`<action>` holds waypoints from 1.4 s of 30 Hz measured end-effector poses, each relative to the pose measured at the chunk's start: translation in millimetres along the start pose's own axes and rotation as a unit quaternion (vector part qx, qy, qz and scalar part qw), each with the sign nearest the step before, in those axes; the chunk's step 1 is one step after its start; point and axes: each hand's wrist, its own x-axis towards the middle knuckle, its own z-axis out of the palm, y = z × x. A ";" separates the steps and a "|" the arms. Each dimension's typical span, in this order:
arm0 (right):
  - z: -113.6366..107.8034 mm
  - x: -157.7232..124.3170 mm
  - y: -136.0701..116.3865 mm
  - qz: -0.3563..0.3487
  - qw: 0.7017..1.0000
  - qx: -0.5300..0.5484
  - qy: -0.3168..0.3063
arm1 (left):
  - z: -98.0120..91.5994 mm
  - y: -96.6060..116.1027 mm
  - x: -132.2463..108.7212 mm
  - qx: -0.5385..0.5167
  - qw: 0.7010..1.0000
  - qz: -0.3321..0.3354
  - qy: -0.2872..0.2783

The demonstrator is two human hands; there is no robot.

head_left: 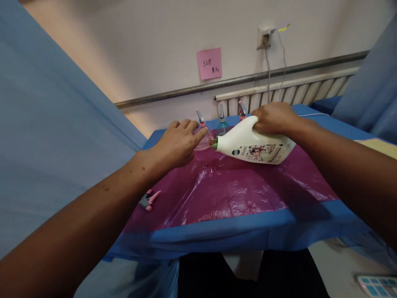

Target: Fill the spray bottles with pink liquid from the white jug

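My right hand [273, 118] is closed around the handle of a white plastic jug [248, 145] with a printed floral label. The jug lies tipped over, its green spout [214, 143] pointing left. Left of that spout, my left hand [180, 142] reaches forward with its fingers apart, nearest to a clear pinkish spray bottle [207, 138] with a grey and pink trigger. Part of that bottle is hidden by the hand. A loose grey and pink spray head [150, 200] lies to the left on the magenta plastic sheet [242, 186].
Behind the jug stand a blue-green spray bottle [222, 126] and another pink trigger top [242, 110]. Blue cloth [235, 231] covers the table. A blue curtain [62, 103] hangs at the left. A metal rail [186, 90], a socket [264, 37] and cords are on the wall.
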 end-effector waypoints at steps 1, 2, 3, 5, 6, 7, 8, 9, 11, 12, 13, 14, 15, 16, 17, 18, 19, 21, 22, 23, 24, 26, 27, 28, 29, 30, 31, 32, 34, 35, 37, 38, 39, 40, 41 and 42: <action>0.5 0.6 0.5 0.001 1.000 -0.001 0.000 | 0.3 -0.3 0.5 0.002 1.000 0.001 0.004; 0.9 1.0 0.9 0.001 1.000 -0.002 -0.001 | 0.2 -0.5 1.0 0.005 1.000 0.003 0.007; 1.2 1.4 1.4 0.001 1.000 -0.003 -0.003 | -0.4 -0.5 1.5 0.008 1.000 0.005 0.009; 1.3 1.7 2.2 0.002 1.000 -0.001 -0.006 | -2.5 -0.2 2.6 0.012 1.000 0.008 0.007; 1.3 1.6 2.6 0.001 1.000 0.000 -0.006 | -4.0 0.1 3.1 0.011 1.000 0.009 0.004; 1.3 1.4 2.9 0.000 1.000 0.001 -0.005 | -5.6 0.4 3.7 0.010 1.000 0.010 0.002; 1.3 1.1 3.1 -0.002 1.000 0.001 -0.003 | -7.2 0.8 4.3 0.008 1.000 0.012 0.000; 1.4 0.8 3.4 -0.003 1.000 0.001 0.000 | -8.7 1.1 4.9 0.005 1.000 0.014 0.001; 1.9 0.2 3.8 -0.002 1.000 0.005 0.006 | -11.3 1.4 6.4 0.005 1.000 0.020 0.005; 2.3 0.1 4.1 0.002 1.000 0.009 0.008 | -12.4 1.5 7.3 0.006 1.000 0.024 0.008; 2.8 0.0 4.5 0.006 1.000 0.013 0.009 | -13.5 1.4 8.3 0.010 1.000 0.028 0.010; 3.2 0.0 4.9 0.010 1.000 0.017 0.009 | -14.5 1.3 9.3 0.018 0.999 0.031 0.011; 3.7 0.0 5.3 0.013 1.000 0.019 0.011 | -15.4 1.2 10.3 0.027 0.999 0.035 0.013; 4.0 0.2 5.7 0.014 1.000 0.019 0.011 | -16.4 1.1 11.3 0.038 0.998 0.039 0.014; 4.2 0.4 6.1 0.014 1.000 0.017 0.012 | -17.3 1.0 12.2 0.049 0.998 0.044 0.016; 4.2 0.6 6.5 0.014 1.000 0.013 0.012 | -18.3 0.9 13.0 0.059 0.997 0.049 0.020; 4.1 0.8 6.8 0.012 1.000 0.008 0.012 | -19.3 1.0 13.8 0.067 0.996 0.055 0.023; 3.7 1.1 7.4 0.010 1.000 0.002 0.010 | -21.5 1.3 15.2 0.072 0.995 0.067 0.033; 3.5 1.2 7.7 0.009 1.000 0.002 0.008 | -22.7 1.6 15.9 0.067 0.994 0.072 0.037; 3.3 1.2 8.1 0.008 1.000 0.003 0.009 | -24.0 1.9 16.6 0.059 0.995 0.075 0.040; 3.2 1.2 8.6 0.008 1.000 0.004 0.009 | -25.3 2.3 17.2 0.048 0.995 0.078 0.042; 3.5 1.0 9.9 0.006 1.000 0.010 0.008 | -28.0 2.8 18.5 0.024 0.995 0.080 0.046; 3.9 0.9 10.7 0.004 1.000 0.015 0.008 | -29.2 2.9 19.1 0.014 0.996 0.080 0.046; 4.4 0.8 11.4 0.004 1.000 0.020 0.009 | -30.4 2.9 19.5 0.006 0.996 0.079 0.046; 5.0 0.7 12.0 0.004 1.000 0.026 0.010 | -31.4 2.9 19.8 0.002 0.996 0.080 0.047; 5.5 0.7 12.6 0.005 0.999 0.031 0.012 | -32.3 3.0 20.0 0.002 0.996 0.080 0.048; 5.8 0.6 12.9 0.008 0.999 0.037 0.013 | -33.1 3.1 20.1 0.005 0.996 0.080 0.050; 5.9 0.5 13.1 0.010 0.999 0.041 0.015 | -33.8 3.2 20.3 0.010 0.995 0.081 0.051; 5.3 0.1 12.9 0.013 0.999 0.046 0.015 | -34.9 3.9 20.7 0.026 0.994 0.085 0.056; 4.6 -0.2 12.6 0.013 0.999 0.046 0.013 | -35.2 4.3 21.0 0.034 0.994 0.086 0.059; 2.8 -0.6 12.1 0.010 0.999 0.039 0.006 | -35.5 5.1 21.9 0.050 0.993 0.089 0.064; 2.0 -0.8 11.9 0.008 0.999 0.033 0.002 | -35.3 5.4 22.5 0.056 0.992 0.090 0.069; 1.3 -0.9 11.8 0.006 1.000 0.027 0.000 | -35.1 5.7 23.0 0.061 0.991 0.091 0.074; 0.8 -0.9 11.7 0.005 1.000 0.022 -0.001 | -34.7 5.8 23.5 0.064 0.990 0.092 0.081; 0.4 -0.9 11.7 0.005 1.000 0.019 -0.001 | -34.3 5.8 23.9 0.066 0.989 0.094 0.088; 0.2 -0.8 11.7 0.004 1.000 0.018 0.000 | -33.8 5.7 24.1 0.067 0.989 0.095 0.095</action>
